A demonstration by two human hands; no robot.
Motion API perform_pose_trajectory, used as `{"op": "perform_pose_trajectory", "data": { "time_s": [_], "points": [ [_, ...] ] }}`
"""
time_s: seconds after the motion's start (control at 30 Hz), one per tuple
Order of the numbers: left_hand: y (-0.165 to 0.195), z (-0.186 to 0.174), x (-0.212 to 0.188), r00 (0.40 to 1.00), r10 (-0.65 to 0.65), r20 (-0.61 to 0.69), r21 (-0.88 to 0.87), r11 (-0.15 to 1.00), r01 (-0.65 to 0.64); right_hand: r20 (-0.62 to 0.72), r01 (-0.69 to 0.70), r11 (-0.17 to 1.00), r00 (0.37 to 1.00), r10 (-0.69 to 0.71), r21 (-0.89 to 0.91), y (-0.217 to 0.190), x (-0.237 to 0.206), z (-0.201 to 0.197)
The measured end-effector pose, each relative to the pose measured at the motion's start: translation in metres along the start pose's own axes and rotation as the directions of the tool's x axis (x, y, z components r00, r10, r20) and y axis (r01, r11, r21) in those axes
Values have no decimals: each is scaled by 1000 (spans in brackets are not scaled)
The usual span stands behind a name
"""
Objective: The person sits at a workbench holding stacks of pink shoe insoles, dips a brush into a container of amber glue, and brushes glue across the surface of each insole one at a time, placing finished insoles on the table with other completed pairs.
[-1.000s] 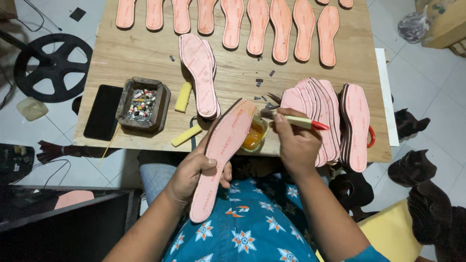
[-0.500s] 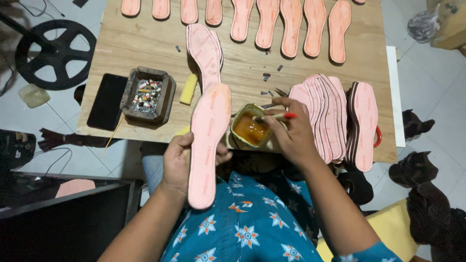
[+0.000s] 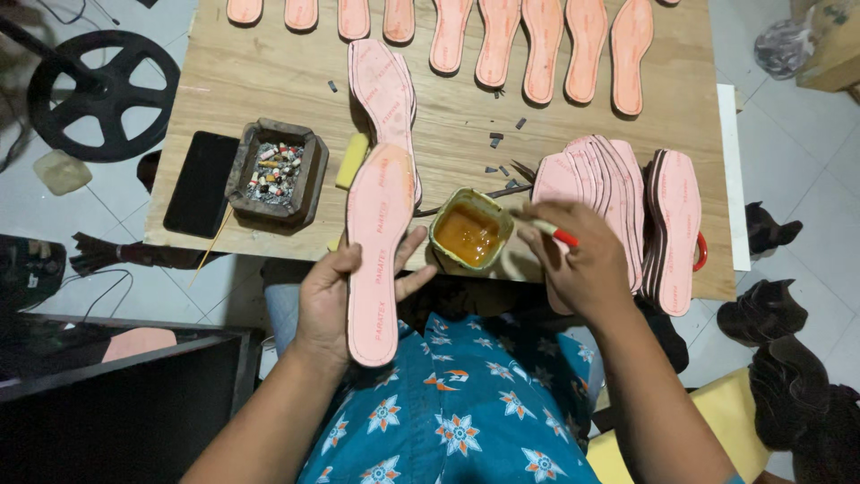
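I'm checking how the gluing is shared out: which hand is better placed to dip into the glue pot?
Probably the right hand: it holds the brush beside the glue pot, while the left hand grips the pink insole.

A black rectangular phone (image 3: 199,184) lies flat on the pale wooden surface (image 3: 269,81), just beside a dark square tray of cigarette butts (image 3: 276,172). A small yellow block (image 3: 351,160) rests near the tray. On the white-tiled floor (image 3: 779,134) stands a black spoked wheel (image 3: 100,94).
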State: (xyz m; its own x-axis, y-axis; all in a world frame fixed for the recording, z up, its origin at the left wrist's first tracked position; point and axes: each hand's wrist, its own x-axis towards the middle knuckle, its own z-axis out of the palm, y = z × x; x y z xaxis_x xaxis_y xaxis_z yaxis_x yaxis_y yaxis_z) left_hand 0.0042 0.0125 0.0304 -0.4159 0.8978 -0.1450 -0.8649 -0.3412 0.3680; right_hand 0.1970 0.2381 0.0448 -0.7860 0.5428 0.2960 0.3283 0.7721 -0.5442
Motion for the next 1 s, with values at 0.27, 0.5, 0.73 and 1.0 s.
{"op": "perform_pose_trajectory", "data": {
  "time_s": [0.27,0.5,0.73,1.0],
  "points": [
    [-17,19,8,973,-226,57,232,950,207,159,-370,439,880,447,818,-5,-5,4],
    [-24,38,10,953,-290,84,400,886,234,81,-253,425,921,381,869,-27,19,21],
    [-22,34,13,951,-301,74,450,861,237,-32,-158,601,955,294,784,-23,18,25],
    [-23,27,23,963,-267,41,397,889,230,97,-139,631,990,101,763,-26,2,30]
  ]
}}
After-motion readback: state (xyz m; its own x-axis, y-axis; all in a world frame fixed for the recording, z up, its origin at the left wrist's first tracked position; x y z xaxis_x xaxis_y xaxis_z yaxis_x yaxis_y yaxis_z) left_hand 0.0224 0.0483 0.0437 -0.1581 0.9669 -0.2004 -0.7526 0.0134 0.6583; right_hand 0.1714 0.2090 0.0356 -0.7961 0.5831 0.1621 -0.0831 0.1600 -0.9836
